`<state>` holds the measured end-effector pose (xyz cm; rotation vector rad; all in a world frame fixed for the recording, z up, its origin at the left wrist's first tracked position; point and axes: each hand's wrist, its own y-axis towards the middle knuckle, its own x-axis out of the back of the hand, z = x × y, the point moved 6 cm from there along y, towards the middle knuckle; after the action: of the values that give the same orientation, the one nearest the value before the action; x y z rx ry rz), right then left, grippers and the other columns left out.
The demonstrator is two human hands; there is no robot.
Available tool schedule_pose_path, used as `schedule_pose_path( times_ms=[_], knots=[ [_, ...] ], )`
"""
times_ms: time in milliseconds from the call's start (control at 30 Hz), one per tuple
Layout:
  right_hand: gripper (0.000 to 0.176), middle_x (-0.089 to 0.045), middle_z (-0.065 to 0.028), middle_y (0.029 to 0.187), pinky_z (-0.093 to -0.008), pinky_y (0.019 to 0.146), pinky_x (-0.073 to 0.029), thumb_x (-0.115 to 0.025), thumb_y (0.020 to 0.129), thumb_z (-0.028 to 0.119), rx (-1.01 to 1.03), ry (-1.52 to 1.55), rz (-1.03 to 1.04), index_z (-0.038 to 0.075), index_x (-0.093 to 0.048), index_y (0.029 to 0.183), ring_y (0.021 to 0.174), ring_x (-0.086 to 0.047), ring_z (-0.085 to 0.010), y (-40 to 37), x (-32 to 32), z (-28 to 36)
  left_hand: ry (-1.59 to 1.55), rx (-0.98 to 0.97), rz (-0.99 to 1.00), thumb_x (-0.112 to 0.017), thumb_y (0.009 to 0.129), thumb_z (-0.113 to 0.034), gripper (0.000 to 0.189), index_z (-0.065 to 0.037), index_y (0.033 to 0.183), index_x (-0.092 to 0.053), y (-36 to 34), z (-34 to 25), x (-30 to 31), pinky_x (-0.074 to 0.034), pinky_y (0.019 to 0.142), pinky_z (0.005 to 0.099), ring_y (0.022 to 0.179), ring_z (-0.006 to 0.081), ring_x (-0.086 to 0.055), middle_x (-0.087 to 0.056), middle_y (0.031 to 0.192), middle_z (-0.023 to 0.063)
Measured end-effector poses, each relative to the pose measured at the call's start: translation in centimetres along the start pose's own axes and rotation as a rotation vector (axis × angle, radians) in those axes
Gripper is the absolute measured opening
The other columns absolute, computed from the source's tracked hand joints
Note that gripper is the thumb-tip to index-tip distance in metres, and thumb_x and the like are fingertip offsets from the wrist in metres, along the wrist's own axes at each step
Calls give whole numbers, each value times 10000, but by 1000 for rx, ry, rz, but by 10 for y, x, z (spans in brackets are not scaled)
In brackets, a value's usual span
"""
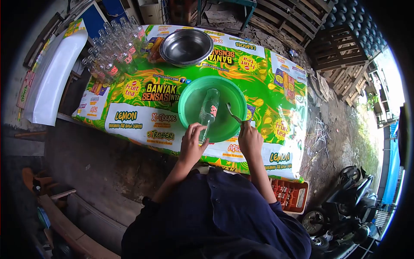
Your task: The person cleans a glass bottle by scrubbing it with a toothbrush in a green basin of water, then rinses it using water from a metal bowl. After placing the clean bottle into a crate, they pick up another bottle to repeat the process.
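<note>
A clear glass bottle (210,101) with a red-and-white label lies tilted over the green plastic basin (186,95), its narrow neck toward me. My left hand (192,140) is closed around that neck at the basin's near rim. In my right hand (250,137) is the handle of a slim metal spoon (234,113), gripped at the basin's right rim. The spoon's head points up and left over the basin, apart from the bottle. Its exact shape is small and hard to make out.
Behind the basin stands a steel bowl (186,46). Several empty glass bottles (114,56) crowd the table's far left corner. A printed green sheet (263,93) covers the table. A red crate (297,196) sits below the near right edge, with a motorcycle (345,203) beyond.
</note>
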<state>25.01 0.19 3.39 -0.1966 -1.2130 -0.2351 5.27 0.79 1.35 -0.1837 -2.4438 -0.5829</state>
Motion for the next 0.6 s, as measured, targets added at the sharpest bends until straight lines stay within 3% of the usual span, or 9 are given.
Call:
schedule_pose_path(
  times_ms=[133, 300, 400, 567, 600],
  knots=[
    [193, -599, -207, 662, -479, 546, -464, -425, 904, 204, 102, -15, 33, 49, -541, 897, 619, -602, -393, 14, -4, -5, 55, 109, -78, -622, 710, -20, 408, -49, 1094, -485, -1, -2, 4, -397, 807, 390, 1010, 299, -510, -501, 1088, 111],
    [180, -586, -229, 676, -464, 542, -421, -483, 900, 151, 107, 316, 85, -5, -569, 920, 624, -579, -394, 7, 7, -7, 89, 81, -144, -605, 739, -24, 377, -16, 1089, -466, -1, 0, -2, -396, 855, 434, 1003, 346, -494, -483, 1073, 169],
    [175, -581, -227, 668, -464, 550, -424, -487, 900, 157, 271, 364, 68, 0, -566, 902, 621, -580, -392, 0, -3, 1, 116, 28, -124, -608, 754, -6, 370, 9, 1091, -456, 0, -2, -2, -428, 822, 394, 993, 344, -496, -476, 1074, 184],
    [227, -601, -201, 662, -472, 482, -455, -423, 927, 251, 207, 94, 27, 82, -574, 936, 568, -583, -387, 48, -23, -6, 6, 82, -105, -621, 761, -29, 362, 5, 1079, -451, 5, 6, -1, -417, 831, 411, 990, 353, -491, -473, 1066, 178],
    [229, -597, -193, 642, -460, 474, -457, -430, 925, 243, 201, 61, 37, 106, -589, 1016, 553, -586, -374, 54, -20, -1, 1, 79, -99, -623, 760, -34, 357, 2, 1071, -453, 4, 6, -1, -414, 831, 416, 988, 357, -490, -472, 1064, 175]
  ],
)
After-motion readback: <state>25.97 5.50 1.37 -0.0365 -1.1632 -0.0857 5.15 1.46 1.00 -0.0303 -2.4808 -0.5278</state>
